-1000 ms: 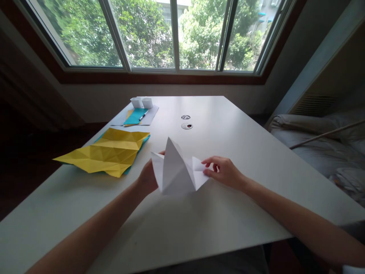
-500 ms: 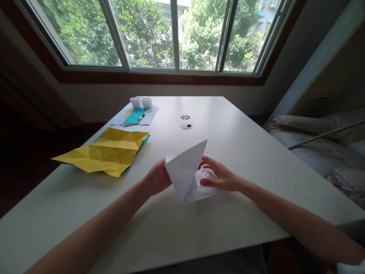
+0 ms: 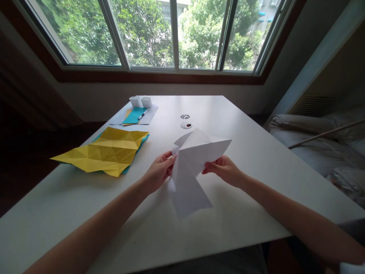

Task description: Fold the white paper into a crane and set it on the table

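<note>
A folded sheet of white paper [image 3: 194, 160] is held up over the white table [image 3: 234, 228], with creased flaps pointing to the right and down towards me. My left hand [image 3: 159, 169] pinches its left side between thumb and fingers. On the right, my right hand [image 3: 224, 170] grips the lower edge of the upper flap, its thumb in front. Parts of the fingers of both hands are hidden behind the paper.
To the left lies a creased yellow paper [image 3: 111, 150] on top of blue paper [image 3: 145, 139]. Farther back are two small white paper boxes [image 3: 135, 101], a blue sheet [image 3: 134, 115] and a pen [image 3: 143, 114]. Two round inserts [image 3: 186, 125] sit in the tabletop.
The white paper has turned and spread, one flap now reaching right and another hanging lower. My right hand has gone from loosely curled beside it to pinching its edge.
</note>
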### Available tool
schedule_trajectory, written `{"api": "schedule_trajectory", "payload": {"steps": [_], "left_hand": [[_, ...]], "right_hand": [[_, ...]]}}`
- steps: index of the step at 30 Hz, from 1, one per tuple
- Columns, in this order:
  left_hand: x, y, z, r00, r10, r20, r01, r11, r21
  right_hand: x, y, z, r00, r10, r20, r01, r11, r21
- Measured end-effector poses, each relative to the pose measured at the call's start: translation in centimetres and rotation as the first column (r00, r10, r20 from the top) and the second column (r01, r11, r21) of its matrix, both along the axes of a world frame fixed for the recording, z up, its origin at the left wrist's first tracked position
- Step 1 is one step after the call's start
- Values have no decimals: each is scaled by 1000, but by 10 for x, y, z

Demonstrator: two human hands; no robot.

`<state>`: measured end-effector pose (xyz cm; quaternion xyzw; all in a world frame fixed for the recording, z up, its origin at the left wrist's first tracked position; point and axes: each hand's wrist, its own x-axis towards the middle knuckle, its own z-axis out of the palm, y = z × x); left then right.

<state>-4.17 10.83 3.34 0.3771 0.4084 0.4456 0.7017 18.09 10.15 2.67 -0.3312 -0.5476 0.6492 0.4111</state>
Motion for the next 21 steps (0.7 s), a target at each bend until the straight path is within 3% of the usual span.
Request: {"api": "schedule_trajectory", "payload": {"steps": [4,9,13,16,19,21], "left_hand": [[-9,11,-4,974,213,-73,-206,974,91],[-25,24,-11,934,340,-110,-321,934,158],[-34,28,-17,908,376,-185,-304,895,325],[-37,27,-19,835,436,-335,-245,841,482],[-38,25,-19,778,485,-400,-236,815,529],[-37,25,-19,798,481,-363,-276,827,490]], "right_hand": [[7,8,0,986,-157,-64,151,985,-88],[18,20,2,946,-307,-103,287,942,-171],[27,28,-1,914,-394,-93,368,905,-214],[29,31,-5,915,-395,-82,371,903,-217],[29,31,-7,928,-369,-58,351,914,-203],[29,30,-8,935,-352,-32,343,925,-165]]}}
